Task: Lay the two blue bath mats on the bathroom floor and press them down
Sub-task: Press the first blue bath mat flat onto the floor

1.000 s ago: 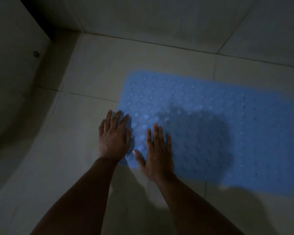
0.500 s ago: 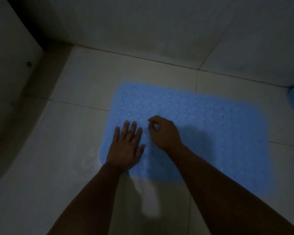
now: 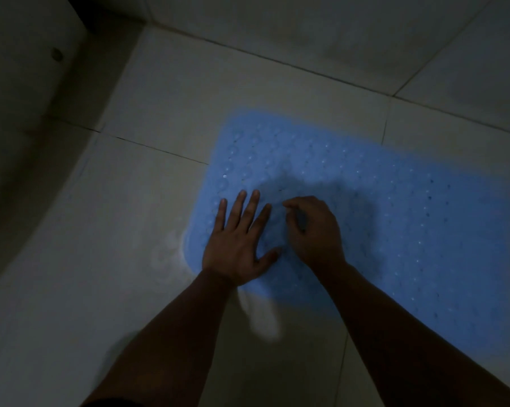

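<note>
— What are the hands doing?
— The left hand (image 3: pixel 236 245) lies flat, palm down, fingers spread, on the near left corner of the blue mat (image 3: pixel 394 207). It grips nothing. The right hand (image 3: pixel 315 230) sits just beside it on the mat, fingers curled under, thumb and forefinger drawn close together; whether they pinch any of the mat I cannot tell

— And the mat itself?
— Spread on the pale tiled floor (image 3: pixel 130 230), running off toward the right, its surface dotted with rows of small bumps. Its far edge lies near the wall (image 3: pixel 306 30). A curved white fixture (image 3: pixel 21 113) stands well apart at the left, in dim light
</note>
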{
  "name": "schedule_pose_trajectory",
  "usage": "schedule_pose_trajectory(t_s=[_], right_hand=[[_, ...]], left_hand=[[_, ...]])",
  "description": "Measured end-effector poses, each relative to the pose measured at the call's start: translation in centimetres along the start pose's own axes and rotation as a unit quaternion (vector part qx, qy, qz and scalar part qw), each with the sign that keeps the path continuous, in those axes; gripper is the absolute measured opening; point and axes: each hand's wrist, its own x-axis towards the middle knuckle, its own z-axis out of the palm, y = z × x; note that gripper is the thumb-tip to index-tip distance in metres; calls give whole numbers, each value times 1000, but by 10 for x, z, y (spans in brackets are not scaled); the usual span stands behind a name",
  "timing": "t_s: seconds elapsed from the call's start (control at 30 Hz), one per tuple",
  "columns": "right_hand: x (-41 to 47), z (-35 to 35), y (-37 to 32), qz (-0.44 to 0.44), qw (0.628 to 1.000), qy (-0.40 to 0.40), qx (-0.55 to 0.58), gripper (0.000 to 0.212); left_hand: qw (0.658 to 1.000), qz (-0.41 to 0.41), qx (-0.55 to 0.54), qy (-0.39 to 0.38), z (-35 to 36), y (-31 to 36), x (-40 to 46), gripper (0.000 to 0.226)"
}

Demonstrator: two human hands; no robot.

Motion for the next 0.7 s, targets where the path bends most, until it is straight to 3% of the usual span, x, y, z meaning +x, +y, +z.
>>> schedule_pose_trajectory(t_s=[0.1, 0.17, 0.23, 0.3, 0.37, 0.47, 0.53, 0.7], right_hand=[[5, -14, -8, 41, 998, -36, -19, 20], [28, -25, -19, 76, 994, -76, -23, 20], [53, -33, -35, 99, 988, -115, -29, 21], [67, -35, -57, 115, 981, -155, -37, 20], [69, -20, -80, 105, 978, -173, -47, 22], [40, 28, -107, 15, 972, -221, -81, 37], [8, 67, -113, -55, 955, -243, -162, 52], [-32, 115, -105, -92, 940, -197, -263, 89]], left_hand=[[1000, -8, -9, -28, -5, 4, -3, 101], [996, -23, -60, -58, -15, 5, 6, 97], [980, -79, -174, -63, -40, 0, 16, 82], [961, -154, -226, 33, -72, -18, 16, 54], [967, -181, -150, 101, -87, -46, 10, 36], [973, -198, -63, 103, -85, -84, -14, 36], [970, -217, -44, 97, -77, -96, -28, 39], [960, -259, -29, 99, -60, -108, -45, 41]])
